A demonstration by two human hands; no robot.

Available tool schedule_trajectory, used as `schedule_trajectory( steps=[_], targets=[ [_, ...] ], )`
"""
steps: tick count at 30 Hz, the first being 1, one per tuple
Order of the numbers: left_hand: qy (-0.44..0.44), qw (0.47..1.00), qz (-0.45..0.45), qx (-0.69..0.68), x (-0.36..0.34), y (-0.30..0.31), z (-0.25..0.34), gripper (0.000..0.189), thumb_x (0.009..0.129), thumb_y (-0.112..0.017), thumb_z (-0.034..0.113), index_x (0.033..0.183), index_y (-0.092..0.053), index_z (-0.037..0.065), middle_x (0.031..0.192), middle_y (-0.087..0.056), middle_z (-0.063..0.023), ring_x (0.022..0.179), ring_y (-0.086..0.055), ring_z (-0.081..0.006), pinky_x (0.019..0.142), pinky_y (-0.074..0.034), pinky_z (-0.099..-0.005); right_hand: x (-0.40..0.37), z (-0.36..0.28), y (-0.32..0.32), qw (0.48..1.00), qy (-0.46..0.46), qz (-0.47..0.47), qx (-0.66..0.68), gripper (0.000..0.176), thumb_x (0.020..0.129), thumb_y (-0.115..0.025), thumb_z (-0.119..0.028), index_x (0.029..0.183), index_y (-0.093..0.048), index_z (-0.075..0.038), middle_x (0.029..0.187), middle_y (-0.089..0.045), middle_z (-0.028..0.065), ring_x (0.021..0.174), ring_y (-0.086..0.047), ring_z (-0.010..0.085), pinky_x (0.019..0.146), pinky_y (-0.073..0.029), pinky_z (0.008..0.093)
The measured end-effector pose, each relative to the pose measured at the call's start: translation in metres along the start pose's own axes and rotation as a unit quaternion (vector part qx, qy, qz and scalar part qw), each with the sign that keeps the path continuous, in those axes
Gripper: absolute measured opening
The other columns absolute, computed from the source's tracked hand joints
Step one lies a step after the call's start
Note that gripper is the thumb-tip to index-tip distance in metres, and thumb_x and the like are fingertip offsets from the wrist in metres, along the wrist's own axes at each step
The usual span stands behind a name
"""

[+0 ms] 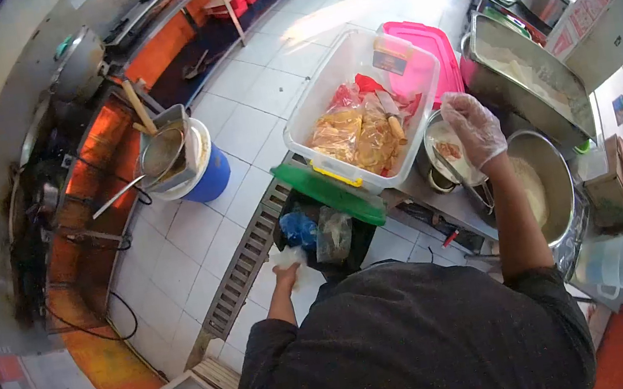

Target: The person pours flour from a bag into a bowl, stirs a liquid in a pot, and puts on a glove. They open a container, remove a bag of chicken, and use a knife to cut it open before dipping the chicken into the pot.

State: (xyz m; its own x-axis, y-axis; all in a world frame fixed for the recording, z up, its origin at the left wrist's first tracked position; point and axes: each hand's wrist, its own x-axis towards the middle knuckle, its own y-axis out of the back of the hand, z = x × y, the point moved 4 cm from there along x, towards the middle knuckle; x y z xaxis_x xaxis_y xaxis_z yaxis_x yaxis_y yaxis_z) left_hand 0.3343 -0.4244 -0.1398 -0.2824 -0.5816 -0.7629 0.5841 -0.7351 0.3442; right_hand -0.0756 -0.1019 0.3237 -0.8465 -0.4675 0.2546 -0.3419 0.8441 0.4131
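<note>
My right hand (474, 128), in a clear plastic glove, is raised over the edge of a bowl (438, 176) of white mixture with reddish-brown pieces in it. Its fingers are curled together; what they hold, if anything, is hidden. A metal utensil handle (448, 166) slants out of that bowl. Low on the left, my left hand (287, 266) is beside a black bin (363, 245) with a green lid (330, 195). Whitish, see-through plastic shows around its fingers, too blurred to make out. Blue plastic (299, 230) and a clear bag (333, 233) lie in the bin.
A clear tub (300, 141) holds bagged food and a knife (389, 106); a pink lid (431, 52) lies behind. A large metal pot (561, 177) and a deep metal tray (481, 60) stand right. Left are a blue bucket (214, 175) with strainer (163, 154) and a floor drain (248, 256).
</note>
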Motion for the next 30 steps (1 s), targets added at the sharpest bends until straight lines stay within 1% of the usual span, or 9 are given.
schedule_trajectory(
  steps=[3,6,8,10,12,16,20,25,30],
  targets=[
    [0.037,0.967,-0.152,-0.203,-0.02,-0.026,0.052,0.098,0.082,-0.071,0.048,0.153,-0.009,0.021,0.139,-0.047,-0.0201,0.109,-0.06,-0.0368,0.08,-0.051,-0.0564,0.021,-0.031,-0.03,0.975,0.011,-0.058,-0.215,0.03,0.089,-0.065,-0.024,0.11,-0.064,-0.001,0.093,-0.07,0.0164,0.085,-0.069,0.0251,0.076,-0.054,0.0332],
    [-0.027,0.978,-0.12,-0.167,-0.011,-0.022,0.084,0.081,0.09,-0.065,0.044,0.151,-0.021,0.016,0.132,-0.049,-0.016,0.101,-0.061,-0.033,0.077,-0.052,-0.0547,0.06,-0.012,-0.081,0.894,-0.049,-0.237,-0.377,0.036,0.087,-0.064,-0.03,0.111,-0.066,-0.003,0.1,-0.07,0.0179,0.092,-0.069,0.03,0.08,-0.054,0.037],
    [-0.16,0.971,0.018,-0.178,-0.005,-0.004,0.113,0.059,0.095,-0.061,0.037,0.14,-0.038,0.006,0.122,-0.051,-0.012,0.104,-0.056,-0.023,0.089,-0.048,-0.0418,0.072,0.024,-0.108,0.852,-0.032,-0.304,-0.425,0.044,0.084,-0.064,-0.038,0.111,-0.066,-0.004,0.101,-0.07,0.0197,0.099,-0.068,0.0327,0.082,-0.054,0.0401],
    [-0.321,0.907,0.192,-0.195,0.009,0.018,0.148,0.05,0.097,-0.058,0.033,0.134,-0.042,0.003,0.117,-0.052,-0.0101,0.106,-0.053,-0.0178,0.094,-0.044,-0.0342,0.073,0.035,-0.132,0.681,0.07,-0.437,-0.583,0.046,0.082,-0.067,-0.036,0.115,-0.065,-0.005,0.105,-0.069,0.0211,0.104,-0.066,0.0323,0.084,-0.054,0.0411],
    [-0.429,0.834,0.252,-0.239,-0.051,0.033,0.224,0.038,0.098,-0.056,0.028,0.124,-0.045,0.002,0.116,-0.052,-0.0083,0.109,-0.048,-0.0129,0.095,-0.038,-0.0281,0.076,0.051,-0.135,0.613,0.143,-0.43,-0.647,0.048,0.079,-0.07,-0.032,0.12,-0.063,-0.006,0.111,-0.067,0.0222,0.107,-0.065,0.0317,0.085,-0.054,0.0413],
    [-0.598,0.748,0.098,-0.271,-0.191,0.006,0.392,0.026,0.098,-0.053,0.02,0.116,-0.048,0.002,0.096,-0.055,-0.0048,0.079,-0.047,-0.0103,0.073,-0.041,-0.0269,0.099,0.077,-0.124,0.766,0.098,-0.301,-0.559,0.051,0.079,-0.07,-0.022,0.127,-0.059,-0.008,0.122,-0.064,0.0214,0.11,-0.064,0.0312,0.087,-0.055,0.0409],
    [-0.577,0.811,-0.092,0.03,-0.238,-0.098,0.507,0.022,0.094,-0.056,0.019,0.111,-0.057,0.004,0.109,-0.061,-0.0067,0.098,-0.058,-0.0166,0.087,-0.048,-0.0308,0.152,0.144,-0.133,0.761,0.026,-0.423,-0.491,0.04,0.082,-0.067,-0.018,0.121,-0.065,-0.009,0.121,-0.066,0.0159,0.104,-0.066,0.0331,0.085,-0.054,0.0456],
    [-0.561,0.612,-0.015,0.558,-0.122,-0.204,0.552,0.033,0.087,-0.058,0.012,0.119,-0.059,0.005,0.116,-0.063,-0.0172,0.113,-0.059,-0.0319,0.089,-0.052,-0.0395,0.163,0.071,-0.038,0.83,-0.023,-0.346,-0.437,0.031,0.083,-0.065,-0.016,0.112,-0.07,-0.006,0.113,-0.069,0.0154,0.104,-0.067,0.0321,0.083,-0.054,0.0452],
    [-0.52,0.473,0.066,0.708,-0.097,-0.24,0.555,0.034,0.085,-0.059,0.016,0.118,-0.061,0.005,0.117,-0.064,-0.0158,0.107,-0.064,-0.0319,0.086,-0.053,-0.0453,0.16,0.084,0.015,0.943,-0.073,-0.192,-0.263,0.03,0.081,-0.061,-0.011,0.108,-0.071,-0.002,0.107,-0.069,0.021,0.1,-0.068,0.0342,0.083,-0.054,0.0439]
  ],
)
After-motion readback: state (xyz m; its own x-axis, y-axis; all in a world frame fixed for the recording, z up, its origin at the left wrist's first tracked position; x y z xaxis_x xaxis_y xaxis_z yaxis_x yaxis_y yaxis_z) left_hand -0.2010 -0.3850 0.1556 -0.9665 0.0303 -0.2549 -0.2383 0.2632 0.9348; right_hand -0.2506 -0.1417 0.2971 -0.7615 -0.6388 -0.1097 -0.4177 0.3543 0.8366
